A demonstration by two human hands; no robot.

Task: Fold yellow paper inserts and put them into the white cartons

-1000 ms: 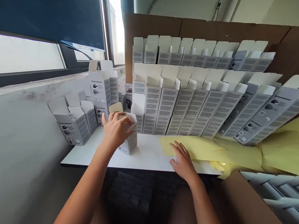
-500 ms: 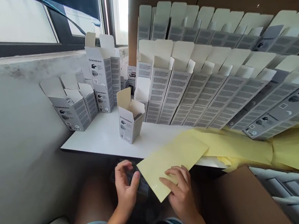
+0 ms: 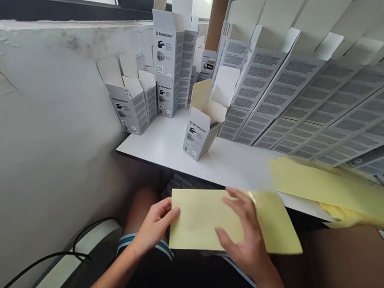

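A pale yellow paper sheet (image 3: pixel 201 221) lies tilted above my lap, in front of the table edge. My left hand (image 3: pixel 160 218) pinches its left edge, thumb on top and fingers underneath. Over the sheet's right half hovers my right hand (image 3: pixel 245 228), slightly blurred, its thumb and fingers spread apart with nothing visible between them. A small shiny spot shows on the sheet beside the right fingertips; what it is I cannot make out. Just beyond, an open-topped SilverCrest carton (image 3: pixel 196 136) stands on the white table (image 3: pixel 155 145), with something like folded papers inside.
Several open cartons (image 3: pixel 129 108) stand by the wall, near a taller stack (image 3: pixel 168 44). Rows of tilted cartons (image 3: pixel 276 75) fill the right side. More yellow paper (image 3: pixel 305 184) lies along the table's front edge, above a brown cardboard box (image 3: pixel 339 257).
My left hand was free and has taken hold of the sheet's left edge. My right hand has let go, its fingers now spread. The view has shifted left and closer.
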